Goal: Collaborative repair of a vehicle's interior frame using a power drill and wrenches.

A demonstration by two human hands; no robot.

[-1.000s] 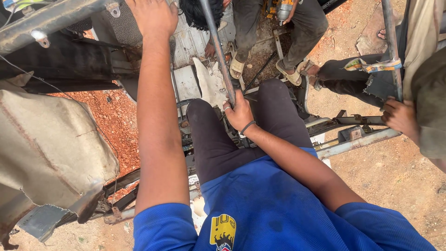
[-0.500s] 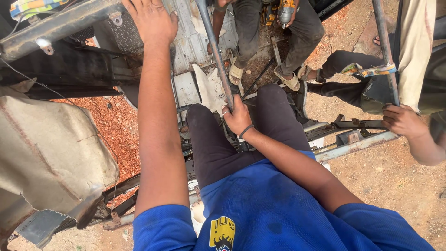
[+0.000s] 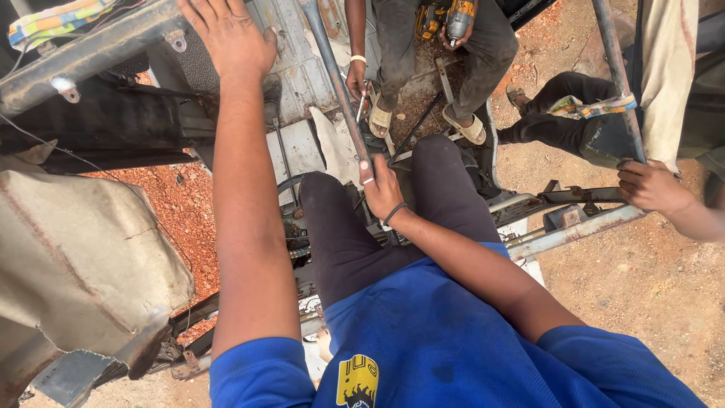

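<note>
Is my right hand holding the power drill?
No, the right hand grips the lower end of a long grey metal bar, while the drill is held by another person seated ahead.

Two hands, one rod

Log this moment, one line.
left hand: flat on metal frame | right hand: gripping long rod | co-worker: holds drill
</note>
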